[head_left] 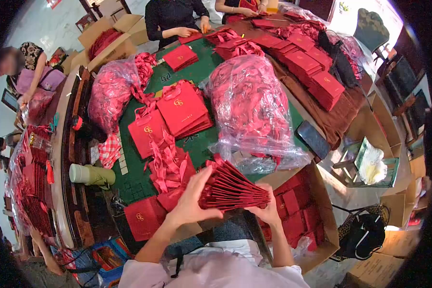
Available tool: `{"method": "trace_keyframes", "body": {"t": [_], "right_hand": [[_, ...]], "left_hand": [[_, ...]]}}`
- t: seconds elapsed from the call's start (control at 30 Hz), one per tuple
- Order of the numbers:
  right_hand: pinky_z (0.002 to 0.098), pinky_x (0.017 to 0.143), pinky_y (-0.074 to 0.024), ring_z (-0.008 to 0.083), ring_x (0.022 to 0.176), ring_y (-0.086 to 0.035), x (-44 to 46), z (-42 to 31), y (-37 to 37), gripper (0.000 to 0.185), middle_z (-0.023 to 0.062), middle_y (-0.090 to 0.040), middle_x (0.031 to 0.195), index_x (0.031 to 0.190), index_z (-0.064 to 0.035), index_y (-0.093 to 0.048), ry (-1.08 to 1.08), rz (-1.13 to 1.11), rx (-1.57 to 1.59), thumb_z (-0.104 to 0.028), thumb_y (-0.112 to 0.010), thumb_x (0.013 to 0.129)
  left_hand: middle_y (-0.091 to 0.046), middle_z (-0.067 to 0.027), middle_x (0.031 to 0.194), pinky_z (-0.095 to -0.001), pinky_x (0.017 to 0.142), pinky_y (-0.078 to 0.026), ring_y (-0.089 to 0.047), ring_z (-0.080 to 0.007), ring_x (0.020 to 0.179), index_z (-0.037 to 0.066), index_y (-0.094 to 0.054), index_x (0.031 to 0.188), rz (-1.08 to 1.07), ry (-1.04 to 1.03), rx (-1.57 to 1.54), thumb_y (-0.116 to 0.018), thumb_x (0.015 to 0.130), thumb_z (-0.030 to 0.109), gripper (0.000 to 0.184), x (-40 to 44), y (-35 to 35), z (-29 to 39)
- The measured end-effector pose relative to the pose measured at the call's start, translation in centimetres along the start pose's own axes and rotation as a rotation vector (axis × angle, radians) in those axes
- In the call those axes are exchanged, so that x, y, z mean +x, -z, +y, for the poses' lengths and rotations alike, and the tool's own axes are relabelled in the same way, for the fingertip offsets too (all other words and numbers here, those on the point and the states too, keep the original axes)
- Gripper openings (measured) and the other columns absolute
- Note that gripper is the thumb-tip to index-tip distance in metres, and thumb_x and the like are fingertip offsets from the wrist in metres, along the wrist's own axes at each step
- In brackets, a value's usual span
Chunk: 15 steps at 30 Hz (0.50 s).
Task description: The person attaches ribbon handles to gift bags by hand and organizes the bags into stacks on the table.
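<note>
The left hand (192, 199), fingers and thumb spread wide in a C, stands at the near side of a fanned stack of red bags (233, 187); whether it touches them I cannot tell. The right hand (267, 205) grips the stack's other end, just left of an open carton (305, 216) of red bags.

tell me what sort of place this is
Probably a small hand-packing workshop: a cardboard box beside the table holds stacked red goods, a clear plastic sack bulges with more, and a co-worker handles red pieces across from the wearer.
</note>
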State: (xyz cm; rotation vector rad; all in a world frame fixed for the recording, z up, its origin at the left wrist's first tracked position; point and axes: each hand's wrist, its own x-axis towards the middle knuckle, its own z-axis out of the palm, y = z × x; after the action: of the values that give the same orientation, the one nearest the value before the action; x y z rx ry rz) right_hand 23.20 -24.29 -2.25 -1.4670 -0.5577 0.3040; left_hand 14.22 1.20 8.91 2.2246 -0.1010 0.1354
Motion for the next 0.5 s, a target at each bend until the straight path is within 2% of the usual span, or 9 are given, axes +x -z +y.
{"method": "trace_keyframes", "body": {"t": [0.03, 0.1, 0.17, 0.2, 0.27, 0.33, 0.5], "right_hand": [[0.0376, 0.096, -0.0431, 0.0247, 0.109, -0.055, -0.4, 0.1, 0.0, 0.066, 0.0132, -0.057, 0.114, 0.117, -0.0023, -0.050, 0.002, -0.002, 0.024, -0.016, -0.089, 0.065], [0.0381, 0.096, -0.0432, 0.0256, 0.109, -0.055, -0.6, 0.3, 0.1, 0.066, 0.0138, -0.058, 0.115, 0.117, -0.0025, -0.050, 0.002, -0.005, 0.049, -0.015, -0.089, 0.066], [0.0362, 0.099, -0.0416, 0.0206, 0.112, -0.053, -0.5, 0.3, 0.3, 0.068, 0.0112, -0.049, 0.121, 0.116, -0.0029, -0.047, 0.044, -0.058, 0.015, -0.009, -0.090, 0.064], [0.0362, 0.099, -0.0416, 0.0206, 0.112, -0.053, -0.5, 0.2, 0.3, 0.068, 0.0112, -0.049, 0.121, 0.116, -0.0029, -0.047, 0.043, -0.055, 0.013, -0.009, -0.090, 0.064], [0.0383, 0.097, -0.0431, 0.0267, 0.111, -0.055, -0.4, 0.0, 0.0, 0.067, 0.0142, -0.056, 0.118, 0.118, -0.0025, -0.049, 0.051, -0.013, 0.017, -0.014, -0.089, 0.065], [0.0381, 0.098, -0.0427, 0.0261, 0.112, -0.054, -0.6, 0.8, -0.4, 0.070, 0.0136, -0.054, 0.119, 0.119, -0.0021, -0.048, 0.016, 0.025, 0.032, -0.014, -0.090, 0.063], [0.0363, 0.100, -0.0417, 0.0247, 0.113, -0.052, -0.4, 0.2, -1.3, 0.081, 0.0119, -0.049, 0.121, 0.124, -0.0012, -0.045, 0.006, 0.095, 0.032, -0.014, -0.091, 0.060]], "left_hand": [[-0.019, -0.0242, 0.155, -0.0460, 0.117, -0.021, -0.022, -0.0386, 0.143, -0.001, -0.008, 0.153, -0.083, -0.011, -0.020, -0.089, 0.059, 0.047, 0.133, 0.0, -0.5, -0.1], [-0.010, -0.0241, 0.158, -0.0460, 0.118, -0.018, -0.015, -0.0389, 0.146, 0.000, 0.001, 0.153, -0.123, 0.070, -0.075, -0.090, 0.058, 0.049, 0.140, 0.0, -1.7, -0.6], [-0.007, -0.0239, 0.158, -0.0465, 0.118, -0.017, -0.013, -0.0387, 0.146, 0.000, 0.004, 0.153, -0.130, 0.047, -0.106, -0.090, 0.057, 0.049, 0.142, 0.2, -2.2, -1.9], [-0.004, -0.0236, 0.159, -0.0470, 0.119, -0.015, -0.010, -0.0385, 0.147, 0.001, 0.006, 0.152, -0.137, 0.023, -0.137, -0.090, 0.057, 0.049, 0.145, 0.3, -2.4, -2.3], [-0.003, -0.0233, 0.159, -0.0475, 0.119, -0.013, -0.008, -0.0384, 0.147, 0.001, 0.007, 0.152, -0.143, 0.016, -0.146, -0.090, 0.057, 0.049, 0.145, 0.6, -2.8, -2.4], [0.001, -0.0232, 0.159, -0.0475, 0.119, -0.008, -0.003, -0.0379, 0.148, 0.000, 0.011, 0.152, -0.141, 0.004, -0.145, -0.090, 0.058, 0.047, 0.145, 0.6, -3.4, -2.5], [0.001, -0.0262, 0.158, -0.0489, 0.118, -0.007, -0.003, -0.0368, 0.147, -0.003, 0.012, 0.151, -0.051, -0.027, -0.231, -0.091, 0.058, 0.046, 0.146, 0.8, -5.4, -2.8]]}}
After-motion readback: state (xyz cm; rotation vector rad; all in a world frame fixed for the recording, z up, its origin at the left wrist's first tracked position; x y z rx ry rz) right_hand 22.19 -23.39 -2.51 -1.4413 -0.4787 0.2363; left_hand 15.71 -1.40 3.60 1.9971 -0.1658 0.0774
